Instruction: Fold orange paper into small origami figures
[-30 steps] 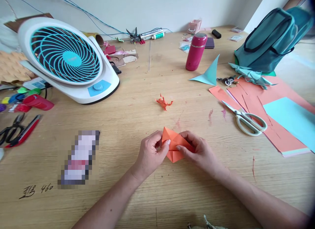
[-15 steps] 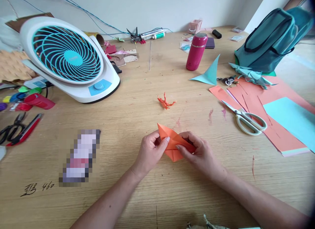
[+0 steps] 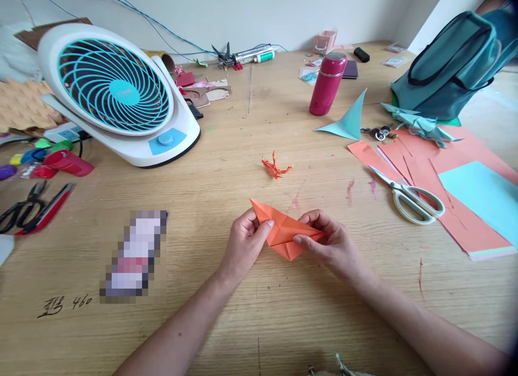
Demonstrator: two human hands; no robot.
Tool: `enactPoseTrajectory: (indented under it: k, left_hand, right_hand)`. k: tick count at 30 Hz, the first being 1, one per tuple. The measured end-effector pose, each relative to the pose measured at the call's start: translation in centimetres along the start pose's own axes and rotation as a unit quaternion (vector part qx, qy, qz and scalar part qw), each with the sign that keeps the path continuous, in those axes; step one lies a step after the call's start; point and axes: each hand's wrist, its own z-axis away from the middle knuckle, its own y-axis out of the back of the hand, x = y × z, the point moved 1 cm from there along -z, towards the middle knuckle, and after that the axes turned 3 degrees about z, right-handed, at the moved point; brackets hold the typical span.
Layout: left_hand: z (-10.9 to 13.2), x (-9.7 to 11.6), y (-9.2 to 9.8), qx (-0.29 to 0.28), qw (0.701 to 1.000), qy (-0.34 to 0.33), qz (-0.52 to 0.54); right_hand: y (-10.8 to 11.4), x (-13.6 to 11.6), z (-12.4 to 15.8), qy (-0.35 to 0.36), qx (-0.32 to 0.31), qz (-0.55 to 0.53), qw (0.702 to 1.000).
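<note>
A folded orange paper [image 3: 283, 230] is held just above the wooden table [image 3: 251, 322] in front of me. My left hand [image 3: 243, 245] pinches its left part, where a pointed flap sticks out toward the upper left. My right hand [image 3: 329, 244] pinches the right end between thumb and fingers. Both hands are closed on the paper. A small crumpled orange paper figure [image 3: 275, 166] lies on the table a little beyond the hands.
A white and teal fan [image 3: 115, 95] stands at the back left. Scissors [image 3: 408, 195] lie on orange and light blue sheets [image 3: 461, 192] at right, near a teal paper cone [image 3: 347, 122], a magenta bottle [image 3: 327, 83] and a teal bag [image 3: 449, 63]. Tools and markers [image 3: 36, 187] crowd the left edge.
The upper flap of the orange paper has been drawn out to the left into a longer point. Both hands stay on it, and the view shifted slightly.
</note>
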Motion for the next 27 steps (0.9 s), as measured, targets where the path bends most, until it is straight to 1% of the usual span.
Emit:
enactPoseTrajectory:
  k: [3,5,8,10,12,15,17,21,22,24,25,26,27]
  left_hand:
    - [0.1,0.1,-0.1,0.002,1.000,0.006,-0.001]
    - [0.2,0.1,-0.2,-0.002,1.000,0.018,0.010]
    - [0.3,0.4,-0.4,-0.021,0.998,0.033,0.039]
    - [0.3,0.6,-0.5,-0.032,0.997,0.035,0.054]
    - [0.2,0.7,-0.5,-0.030,0.998,0.031,0.053]
    - [0.1,0.7,-0.3,-0.024,0.999,0.022,0.027]
    - [0.0,0.7,-0.1,-0.024,0.999,0.020,0.019]
    - [0.0,1.0,0.2,-0.043,0.998,0.038,0.037]
    - [0.0,1.1,0.2,-0.049,0.997,0.042,0.042]
    - [0.1,1.4,0.2,-0.064,0.996,0.047,0.039]
    - [0.2,1.5,0.2,-0.075,0.996,0.048,0.028]
    - [0.2,1.6,0.1,-0.087,0.995,0.049,0.014]
    - [0.4,1.7,-0.1,-0.101,0.994,0.050,0.001]
  right_hand:
    - [0.0,0.1,0.2,0.044,0.003,0.050,0.998]
    - [-0.1,-0.2,0.4,0.100,-0.001,0.116,0.988]
    - [-0.4,-0.9,0.9,0.194,-0.014,0.218,0.956]
    - [-0.6,-1.4,1.3,0.248,-0.027,0.256,0.934]
    - [-0.8,-1.5,1.6,0.287,-0.048,0.288,0.913]
    - [-1.1,-1.2,2.0,0.319,-0.086,0.340,0.881]
    - [-1.2,-0.9,2.1,0.331,-0.101,0.372,0.862]
    - [-1.2,-1.2,2.2,0.333,-0.117,0.417,0.837]
    - [-1.1,-1.5,2.3,0.335,-0.127,0.418,0.835]
    - [-0.7,-2.1,2.3,0.335,-0.150,0.389,0.845]
    - [-0.5,-2.3,2.2,0.321,-0.161,0.352,0.864]
    - [-0.2,-2.3,2.1,0.290,-0.165,0.302,0.893]
    - [0.0,-2.3,1.9,0.247,-0.153,0.256,0.922]
